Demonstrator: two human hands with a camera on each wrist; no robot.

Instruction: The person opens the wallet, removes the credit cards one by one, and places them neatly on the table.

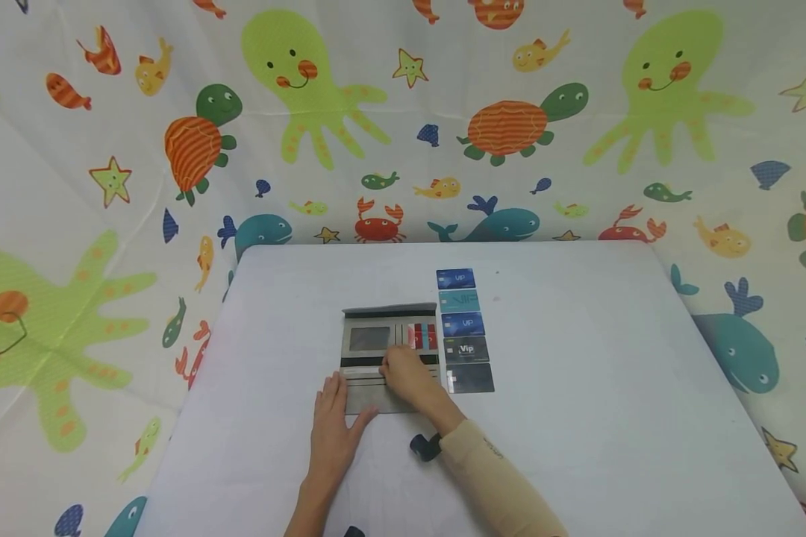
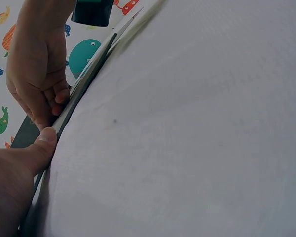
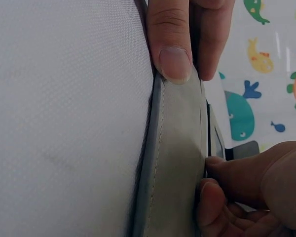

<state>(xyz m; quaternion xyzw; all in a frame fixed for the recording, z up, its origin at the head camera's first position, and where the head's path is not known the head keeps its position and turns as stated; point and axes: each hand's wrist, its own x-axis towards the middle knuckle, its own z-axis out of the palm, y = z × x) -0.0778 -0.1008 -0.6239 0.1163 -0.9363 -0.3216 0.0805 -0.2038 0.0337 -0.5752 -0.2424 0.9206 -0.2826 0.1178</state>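
Observation:
A grey wallet (image 1: 369, 399) lies unfolded on the white table, with a clear window and card slots. My left hand (image 1: 333, 421) rests along its left edge, fingers extended; the thumb (image 3: 175, 59) presses on the near edge in the right wrist view. My right hand (image 1: 410, 377) is over the lower half, thumb and curled fingers pinching at a slot where a pale strip (image 1: 361, 370), apparently a card's edge, shows. The pinched part is hidden under the fingers. Red cards (image 1: 425, 337) show in the upper right slots.
Right of the wallet a column of several cards lies on the table, from a blue VIP card (image 1: 456, 279) down to a dark card (image 1: 470, 378). A curtain (image 1: 403, 112) printed with sea animals hangs behind the table (image 1: 578, 418).

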